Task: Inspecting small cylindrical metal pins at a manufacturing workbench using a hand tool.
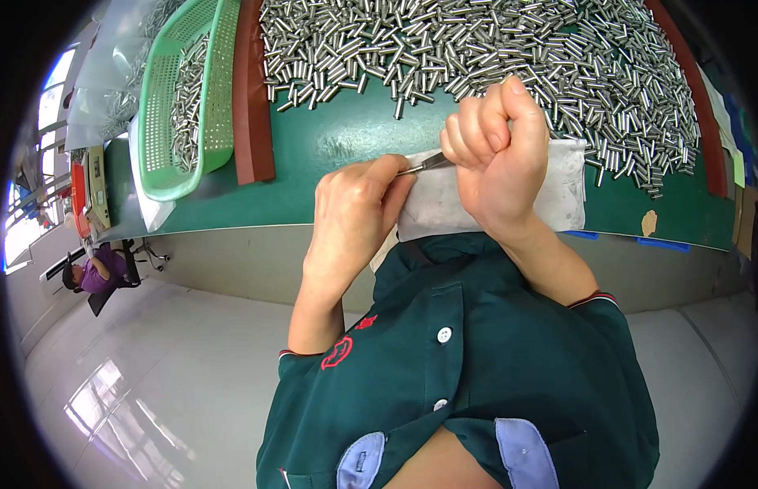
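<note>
My left hand (356,213) and my right hand (495,155) meet over the near edge of a green table (346,138). Between them they hold one slim metal pin (424,165): the left fingertips pinch its near end and the right fist closes on its far end. Under both hands a white cloth (558,196) lies on the table edge. Just beyond the hands spreads a large heap of short shiny metal pins (493,49), covering the far part of the table.
A green perforated plastic basket (187,98) with several pins stands at the left, next to a reddish-brown strip (253,98). Another such strip (697,98) borders the right side. A person in purple (98,273) sits far left on the grey floor level.
</note>
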A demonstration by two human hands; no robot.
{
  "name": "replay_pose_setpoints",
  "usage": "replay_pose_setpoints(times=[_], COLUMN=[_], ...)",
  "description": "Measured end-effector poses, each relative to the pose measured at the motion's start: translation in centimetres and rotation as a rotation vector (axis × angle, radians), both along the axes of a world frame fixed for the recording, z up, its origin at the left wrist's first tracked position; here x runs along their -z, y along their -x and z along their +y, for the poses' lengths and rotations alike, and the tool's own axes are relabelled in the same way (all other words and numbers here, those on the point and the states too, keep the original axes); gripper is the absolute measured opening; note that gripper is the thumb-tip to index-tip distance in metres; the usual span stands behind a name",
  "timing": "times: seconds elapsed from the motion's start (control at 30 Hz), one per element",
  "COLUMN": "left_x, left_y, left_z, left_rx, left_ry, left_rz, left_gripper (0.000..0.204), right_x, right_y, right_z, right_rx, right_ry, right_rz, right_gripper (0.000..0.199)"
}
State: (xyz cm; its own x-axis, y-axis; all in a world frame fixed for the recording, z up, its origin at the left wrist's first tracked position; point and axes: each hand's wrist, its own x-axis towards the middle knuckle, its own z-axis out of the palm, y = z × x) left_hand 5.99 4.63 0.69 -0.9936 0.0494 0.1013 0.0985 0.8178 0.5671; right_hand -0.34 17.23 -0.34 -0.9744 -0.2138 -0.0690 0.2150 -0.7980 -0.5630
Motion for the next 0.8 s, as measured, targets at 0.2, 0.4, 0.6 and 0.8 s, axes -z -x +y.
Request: replay_pose_setpoints(times=[0.2, 0.4, 0.6, 0.8], left_x=[-0.2, -0.1, -0.2, -0.7], left_y=[0.2, 0.3, 0.5, 0.7], left_z=[0.1, 0.0, -0.2, -0.1], left_rx=[0.006, 0.027, 0.052, 0.072], left_ry=[0.02, 0.008, 0.004, 0.037], left_rz=[0.0, 0.017, -0.004, 0.011], left_gripper=[0.009, 0.009, 0.009, 0.008], right_x=[-0.1, -0.4, 0.0, -0.5], right_y=[0.0, -0.3, -1.2, -1.6], right_z=[-0.1, -0.4, -1.1, -1.6], right_rx=[-0.007, -0.013, 0.035, 0.025], right_ry=[-0.017, -0.153, -0.319, -0.391], right_rz=[-0.004, 0.074, 0.25, 0.397], right_gripper=[0.042, 0.041, 0.039, 0.038])
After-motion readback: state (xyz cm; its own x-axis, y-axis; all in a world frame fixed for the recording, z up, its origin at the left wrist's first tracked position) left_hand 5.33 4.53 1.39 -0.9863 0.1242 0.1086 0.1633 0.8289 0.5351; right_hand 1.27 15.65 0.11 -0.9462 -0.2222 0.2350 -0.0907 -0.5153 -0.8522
